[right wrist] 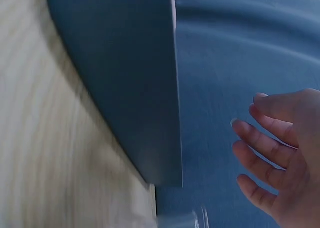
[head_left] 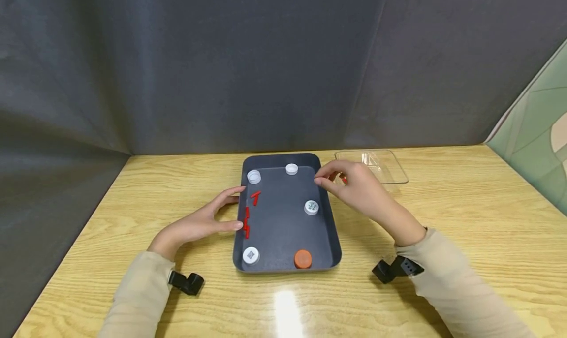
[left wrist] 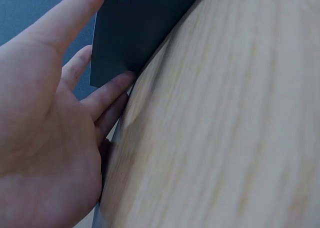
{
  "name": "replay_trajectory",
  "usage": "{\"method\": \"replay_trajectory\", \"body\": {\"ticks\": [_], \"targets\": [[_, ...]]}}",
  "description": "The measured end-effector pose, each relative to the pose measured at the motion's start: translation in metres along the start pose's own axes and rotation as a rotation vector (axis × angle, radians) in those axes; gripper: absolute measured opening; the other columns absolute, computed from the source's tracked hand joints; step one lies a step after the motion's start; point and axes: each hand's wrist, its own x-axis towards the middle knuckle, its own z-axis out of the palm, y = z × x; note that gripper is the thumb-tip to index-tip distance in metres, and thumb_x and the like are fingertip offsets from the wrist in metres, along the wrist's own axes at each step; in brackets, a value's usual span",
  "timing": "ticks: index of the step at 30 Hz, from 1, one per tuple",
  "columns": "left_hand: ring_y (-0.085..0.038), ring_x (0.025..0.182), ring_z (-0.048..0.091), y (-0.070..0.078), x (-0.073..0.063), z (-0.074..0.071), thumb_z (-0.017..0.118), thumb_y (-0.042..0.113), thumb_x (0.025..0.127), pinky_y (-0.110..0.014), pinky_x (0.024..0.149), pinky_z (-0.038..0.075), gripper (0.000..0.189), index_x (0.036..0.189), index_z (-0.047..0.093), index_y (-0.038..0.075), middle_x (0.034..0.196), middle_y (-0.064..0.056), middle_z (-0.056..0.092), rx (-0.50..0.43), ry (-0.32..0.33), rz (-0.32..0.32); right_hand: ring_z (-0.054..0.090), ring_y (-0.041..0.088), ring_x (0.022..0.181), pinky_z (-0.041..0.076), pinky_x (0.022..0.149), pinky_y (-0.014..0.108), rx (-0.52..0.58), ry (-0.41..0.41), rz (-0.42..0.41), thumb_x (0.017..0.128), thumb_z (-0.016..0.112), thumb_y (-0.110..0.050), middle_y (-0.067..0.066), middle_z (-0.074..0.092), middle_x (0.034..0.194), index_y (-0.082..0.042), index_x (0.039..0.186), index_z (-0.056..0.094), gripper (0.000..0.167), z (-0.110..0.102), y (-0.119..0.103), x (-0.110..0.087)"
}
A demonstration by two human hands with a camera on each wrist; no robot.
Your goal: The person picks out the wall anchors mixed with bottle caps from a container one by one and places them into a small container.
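A dark grey tray (head_left: pixel 283 220) lies on the table. My left hand (head_left: pixel 199 222) is at its left side, thumb and fingers spread. In the left wrist view the left hand's fingertips (left wrist: pixel 125 80) touch the tray's outer wall (left wrist: pixel 135 33). Over the tray's right rim hovers my right hand (head_left: pixel 354 185), thumb and index finger near each other. Its loosely bent fingers (right wrist: pixel 262 150) show nothing between them in the right wrist view. Several short red sticks (head_left: pixel 247 225) lie along the tray's left side, with two more red sticks (head_left: pixel 255 197) crossing above them.
Inside the tray are a white ring-shaped cap (head_left: pixel 254 176), a small white cap (head_left: pixel 291 169), a patterned white cap (head_left: pixel 311 207), a white cap with a dark square mark (head_left: pixel 250 255) and an orange cap (head_left: pixel 303 259). A clear box (head_left: pixel 390 168) stands behind my right hand, with something red near it.
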Motion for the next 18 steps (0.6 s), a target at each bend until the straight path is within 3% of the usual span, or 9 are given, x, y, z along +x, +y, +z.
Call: {"method": "replay_trajectory", "body": {"ticks": [5, 12, 18], "targets": [[-0.033, 0.146, 0.018, -0.001, 0.001, 0.000, 0.070, 0.029, 0.094, -0.062, 0.113, 0.016, 0.084, 0.158, 0.017, 0.030, 0.158, -0.014, 0.022, -0.011, -0.026, -0.013, 0.060, 0.011, 0.081, 0.047, 0.079, 0.043, 0.030, -0.035, -0.011, 0.091, 0.074, -0.017, -0.007, 0.068, 0.085, -0.015, 0.097, 0.075, 0.006, 0.010, -0.011, 0.000], [-0.033, 0.147, 0.016, -0.003, 0.000, -0.001, 0.068, 0.031, 0.095, -0.063, 0.114, 0.012, 0.082, 0.158, 0.015, 0.031, 0.159, -0.014, 0.021, 0.013, -0.028, -0.006, 0.059, 0.009, 0.073, 0.048, 0.066, 0.035, 0.097, -0.058, 0.000, 0.090, 0.076, -0.017, -0.010, 0.067, 0.080, -0.017, 0.094, 0.075, 0.004, 0.029, -0.028, 0.001], [-0.033, 0.146, 0.016, -0.005, 0.000, -0.002, 0.064, 0.029, 0.098, -0.063, 0.114, 0.011, 0.079, 0.159, 0.013, 0.030, 0.159, -0.014, 0.021, -0.013, -0.042, 0.009, 0.059, 0.007, 0.076, 0.049, 0.073, 0.037, 0.129, -0.075, 0.001, 0.089, 0.077, -0.017, -0.012, 0.066, 0.082, -0.018, 0.093, 0.075, 0.004, 0.046, -0.041, 0.003]]}}
